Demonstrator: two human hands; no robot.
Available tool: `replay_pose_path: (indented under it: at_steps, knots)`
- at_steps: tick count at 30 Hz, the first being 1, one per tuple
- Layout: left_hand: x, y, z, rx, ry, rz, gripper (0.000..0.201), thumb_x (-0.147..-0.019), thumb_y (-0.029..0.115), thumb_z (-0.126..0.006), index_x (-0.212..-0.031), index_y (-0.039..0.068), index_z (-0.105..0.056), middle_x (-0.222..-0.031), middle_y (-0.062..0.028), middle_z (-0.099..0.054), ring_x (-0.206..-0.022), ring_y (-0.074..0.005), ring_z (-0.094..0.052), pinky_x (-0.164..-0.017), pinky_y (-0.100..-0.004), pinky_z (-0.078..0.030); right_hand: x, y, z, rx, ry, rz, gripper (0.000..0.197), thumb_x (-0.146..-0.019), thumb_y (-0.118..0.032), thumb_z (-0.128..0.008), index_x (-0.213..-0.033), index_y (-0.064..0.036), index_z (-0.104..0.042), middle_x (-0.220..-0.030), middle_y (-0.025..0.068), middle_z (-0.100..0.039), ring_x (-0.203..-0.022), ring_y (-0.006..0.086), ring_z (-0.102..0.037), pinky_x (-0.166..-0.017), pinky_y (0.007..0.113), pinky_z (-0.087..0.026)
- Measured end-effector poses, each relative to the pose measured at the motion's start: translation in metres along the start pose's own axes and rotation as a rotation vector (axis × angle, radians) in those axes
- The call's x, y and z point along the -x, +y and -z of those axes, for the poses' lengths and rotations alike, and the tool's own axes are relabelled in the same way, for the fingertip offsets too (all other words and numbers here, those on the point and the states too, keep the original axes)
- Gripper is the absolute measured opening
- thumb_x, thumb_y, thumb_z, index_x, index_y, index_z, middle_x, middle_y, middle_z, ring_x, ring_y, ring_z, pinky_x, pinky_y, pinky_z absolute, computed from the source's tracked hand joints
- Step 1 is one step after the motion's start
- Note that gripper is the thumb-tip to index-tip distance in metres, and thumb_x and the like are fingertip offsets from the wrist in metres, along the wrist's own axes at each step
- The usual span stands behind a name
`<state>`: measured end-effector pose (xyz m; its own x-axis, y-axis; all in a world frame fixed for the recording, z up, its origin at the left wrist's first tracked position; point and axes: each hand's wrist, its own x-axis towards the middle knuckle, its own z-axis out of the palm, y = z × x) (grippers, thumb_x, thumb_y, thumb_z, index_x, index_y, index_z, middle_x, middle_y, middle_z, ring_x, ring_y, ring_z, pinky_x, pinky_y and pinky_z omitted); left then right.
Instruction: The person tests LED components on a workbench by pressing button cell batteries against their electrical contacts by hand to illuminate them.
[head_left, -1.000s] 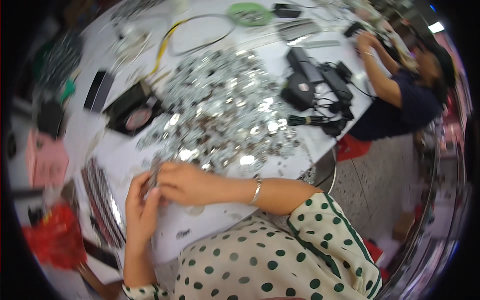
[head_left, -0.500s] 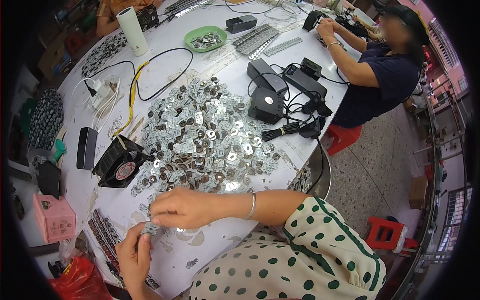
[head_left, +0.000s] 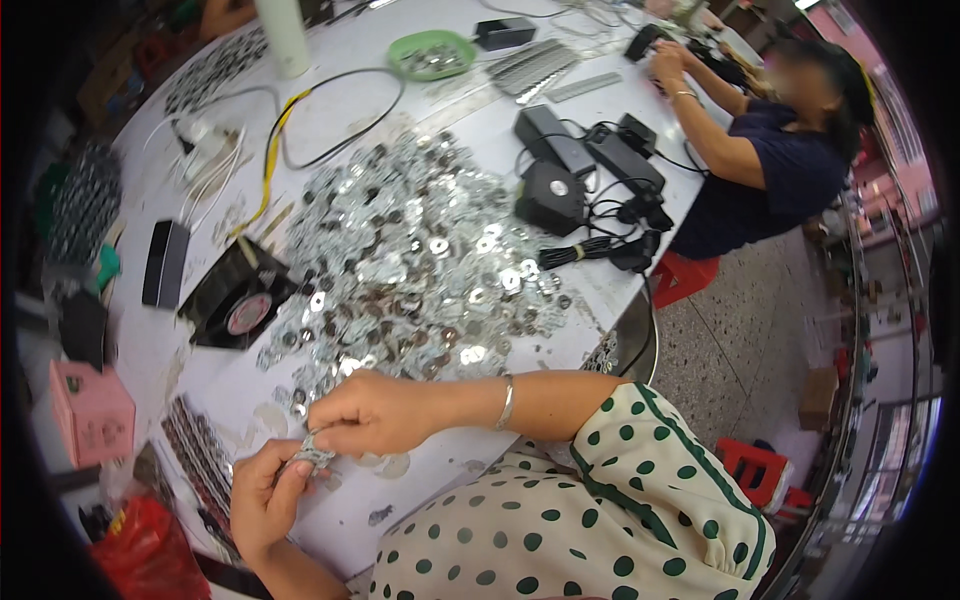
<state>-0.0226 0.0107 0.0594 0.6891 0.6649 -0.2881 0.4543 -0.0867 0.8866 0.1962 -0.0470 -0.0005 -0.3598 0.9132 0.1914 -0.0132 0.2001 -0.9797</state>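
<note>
Silver metal bits (head_left: 314,456) over worktop's (head_left: 345,515) near edge: left hand (head_left: 266,490), fingers clamped on them from left; right hand (head_left: 372,413), fingers touching far side, grip unclear; long axis unclear; pile (head_left: 425,255) beyond.

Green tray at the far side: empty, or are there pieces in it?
Not empty: the green tray holds small silvery pieces, with bare green showing around them.

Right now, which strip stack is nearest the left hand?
The brownish stack beside the left hand; the silvery stack lies far off, near the green tray.
</note>
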Motion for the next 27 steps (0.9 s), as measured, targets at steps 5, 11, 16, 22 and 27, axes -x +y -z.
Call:
replay_pose_path:
  at_steps: [5, 11, 16, 22, 27]
  knots:
    - [-0.015, 0.004, -0.009, -0.137, 0.117, -0.228, 0.013, -0.088, 0.011, -0.063, -0.095, 0.000, -0.066, -0.071, -0.0097, -0.064, -0.059, -0.0168, -0.060, -0.055, -0.0283, -0.046, 0.003, -0.008, 0.005, -0.271, 0.181, -0.343, 0.018, -0.096, -0.020, -0.057, -0.087, -0.0042, -0.060, -0.064, -0.0035, -0.056, -0.057, 0.0027, -0.050, -0.050, 0.021, -0.040]
    - [-0.023, -0.011, -0.020, -0.495, 0.412, -0.469, 0.014, -0.081, 0.005, -0.068, -0.094, 0.002, -0.066, -0.079, -0.0105, -0.066, -0.063, -0.0250, -0.062, -0.058, -0.0335, -0.047, -0.004, -0.005, -0.004, 0.045, 0.351, -0.275, 0.017, -0.093, -0.013, -0.060, -0.081, -0.0010, -0.058, -0.060, -0.0029, -0.049, -0.055, 0.0021, -0.039, -0.048, 0.022, -0.033]
    - [-0.022, -0.026, -0.027, -0.538, 0.464, -0.465, 0.020, -0.081, 0.004, -0.068, -0.100, 0.003, -0.063, -0.081, -0.0094, -0.065, -0.066, -0.0255, -0.060, -0.060, -0.0348, -0.047, -0.004, 0.000, -0.006, 0.149, 0.317, -0.293, 0.017, -0.093, -0.013, -0.059, -0.081, -0.0010, -0.058, -0.060, -0.0035, -0.048, -0.055, 0.0016, -0.038, -0.048, 0.022, -0.031]
    - [-0.027, -0.024, -0.028, -0.407, 0.479, -0.512, 0.020, -0.083, 0.003, -0.065, -0.103, 0.001, -0.061, -0.079, -0.0105, -0.063, -0.066, -0.0270, -0.059, -0.063, -0.0364, -0.047, -0.005, -0.001, -0.001, -0.083, 0.397, -0.347, 0.020, -0.096, -0.019, -0.057, -0.083, -0.0033, -0.058, -0.061, -0.0055, -0.051, -0.056, 0.0004, -0.040, -0.049, 0.020, -0.032]
    - [-0.025, -0.020, -0.031, -0.467, 0.494, -0.473, 0.020, -0.083, 0.002, -0.064, -0.103, 0.002, -0.062, -0.080, -0.0110, -0.064, -0.065, -0.0267, -0.059, -0.062, -0.0351, -0.047, -0.008, -0.002, -0.005, -0.028, 0.400, -0.341, 0.021, -0.097, -0.019, -0.057, -0.082, -0.0046, -0.057, -0.060, -0.0062, -0.050, -0.056, 0.0001, -0.040, -0.049, 0.020, -0.032]
